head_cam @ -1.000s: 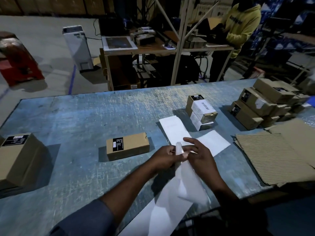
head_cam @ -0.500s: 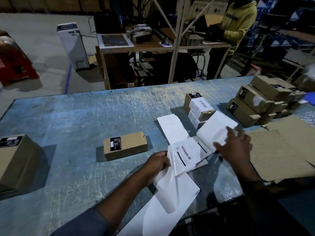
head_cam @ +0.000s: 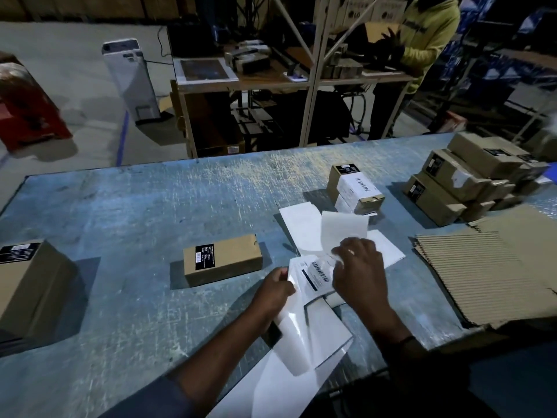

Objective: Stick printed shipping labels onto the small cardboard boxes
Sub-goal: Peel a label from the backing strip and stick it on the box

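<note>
My left hand (head_cam: 275, 292) grips the left edge of a strip of printed shipping labels (head_cam: 316, 274) that trails off the table's near edge. My right hand (head_cam: 358, 276) pinches the top right corner of the barcoded label, and a white piece (head_cam: 342, 229) stands curled up above its fingers. A small brown cardboard box (head_cam: 223, 259) with a black sticker lies just left of my left hand. Two stacked boxes with white labels (head_cam: 354, 188) stand beyond the papers.
A pile of brown boxes (head_cam: 461, 179) sits at the far right, with corrugated cardboard sheets (head_cam: 482, 267) in front of it. A larger box (head_cam: 27, 282) stands at the left edge. Blank white sheets (head_cam: 298, 221) lie on the blue table (head_cam: 135, 212). A person in yellow (head_cam: 422, 34) works at a far bench.
My right hand came back from the white sheet at the right and now pinches the label's corner. My left hand keeps holding the strip.
</note>
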The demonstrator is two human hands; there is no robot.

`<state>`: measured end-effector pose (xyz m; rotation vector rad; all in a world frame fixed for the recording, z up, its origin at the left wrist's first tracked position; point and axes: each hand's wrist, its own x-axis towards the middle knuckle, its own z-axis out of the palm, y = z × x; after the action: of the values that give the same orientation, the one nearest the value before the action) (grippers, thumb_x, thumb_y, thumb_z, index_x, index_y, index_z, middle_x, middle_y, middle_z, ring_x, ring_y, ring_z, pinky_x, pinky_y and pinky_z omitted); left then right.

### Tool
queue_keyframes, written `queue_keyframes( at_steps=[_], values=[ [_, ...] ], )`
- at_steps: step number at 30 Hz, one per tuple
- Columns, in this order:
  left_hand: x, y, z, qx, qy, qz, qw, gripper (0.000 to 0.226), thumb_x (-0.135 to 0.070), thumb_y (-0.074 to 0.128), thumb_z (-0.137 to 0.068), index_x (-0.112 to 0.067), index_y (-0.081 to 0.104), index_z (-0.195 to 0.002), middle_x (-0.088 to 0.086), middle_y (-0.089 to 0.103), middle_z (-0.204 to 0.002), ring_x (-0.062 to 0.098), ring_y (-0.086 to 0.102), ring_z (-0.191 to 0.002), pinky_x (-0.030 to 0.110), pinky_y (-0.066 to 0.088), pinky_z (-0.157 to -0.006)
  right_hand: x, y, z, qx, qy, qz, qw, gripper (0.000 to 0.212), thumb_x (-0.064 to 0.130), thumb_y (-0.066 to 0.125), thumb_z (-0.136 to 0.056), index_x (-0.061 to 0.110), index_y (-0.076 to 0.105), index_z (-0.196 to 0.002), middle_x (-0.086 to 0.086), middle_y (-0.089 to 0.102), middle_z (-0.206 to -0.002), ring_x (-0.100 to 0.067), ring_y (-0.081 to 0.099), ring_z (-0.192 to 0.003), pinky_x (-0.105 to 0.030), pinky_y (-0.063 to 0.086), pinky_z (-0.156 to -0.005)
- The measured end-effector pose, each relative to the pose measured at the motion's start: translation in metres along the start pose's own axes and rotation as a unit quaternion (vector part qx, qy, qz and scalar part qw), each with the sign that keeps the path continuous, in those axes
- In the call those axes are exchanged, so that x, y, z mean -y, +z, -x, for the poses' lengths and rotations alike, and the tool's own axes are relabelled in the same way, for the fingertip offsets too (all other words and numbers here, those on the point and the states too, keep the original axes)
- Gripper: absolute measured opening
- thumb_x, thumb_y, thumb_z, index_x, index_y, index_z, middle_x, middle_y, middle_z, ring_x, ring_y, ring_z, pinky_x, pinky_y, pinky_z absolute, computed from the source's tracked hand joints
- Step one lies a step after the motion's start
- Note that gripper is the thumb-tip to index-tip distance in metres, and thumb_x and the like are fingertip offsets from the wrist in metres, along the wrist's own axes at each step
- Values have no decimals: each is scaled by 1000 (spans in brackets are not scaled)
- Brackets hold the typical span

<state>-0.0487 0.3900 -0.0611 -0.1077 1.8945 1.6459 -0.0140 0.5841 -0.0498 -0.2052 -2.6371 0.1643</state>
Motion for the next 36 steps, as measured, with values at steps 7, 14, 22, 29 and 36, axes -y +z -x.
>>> queue_keyframes(
  at_steps=[7,14,22,29,36],
  values=[
    [-9,0,5,-34,-3,26,999,20,-27,60,-90,-19,72,-104,6,71,-107,23,66,-92,31,52,-85,30,7,18,186,85,-241,949,61,72,68,-77,22,74,-111,10,71,-112,-8,65,-104,-28,51,-95],
    [-23,8,2,-27,84,-29,996,21,-37,57,-102,-22,71,-96,-1,74,-84,18,69,-78,26,51,-69,32,-20,6,154,113,-310,931,57,57,83,-73,23,71,-117,18,67,-112,-1,63,-105,-25,51,-95],
    [-55,30,-6,57,112,-62,990,39,-14,61,-76,-17,73,-113,-1,77,-109,20,72,-99,37,56,-94,-52,-44,-19,37,311,-396,863,76,53,78,-82,23,51,-146,1,54,-147,-13,54,-127,-40,44,-111],
    [-48,46,-8,59,115,-19,991,35,-7,70,-74,-15,73,-109,0,79,-104,23,75,-98,47,56,-98,-38,-48,4,14,131,-350,928,21,19,83,-84,22,69,-100,7,69,-102,-16,69,-94,-40,59,-81],
    [-43,40,-9,55,122,1,991,36,-19,77,-64,-17,75,-100,5,80,-99,29,76,-93,53,57,-96,-15,-38,20,24,61,-336,940,24,38,83,-80,22,67,-87,9,66,-89,-13,67,-85,-40,58,-74]
  ],
)
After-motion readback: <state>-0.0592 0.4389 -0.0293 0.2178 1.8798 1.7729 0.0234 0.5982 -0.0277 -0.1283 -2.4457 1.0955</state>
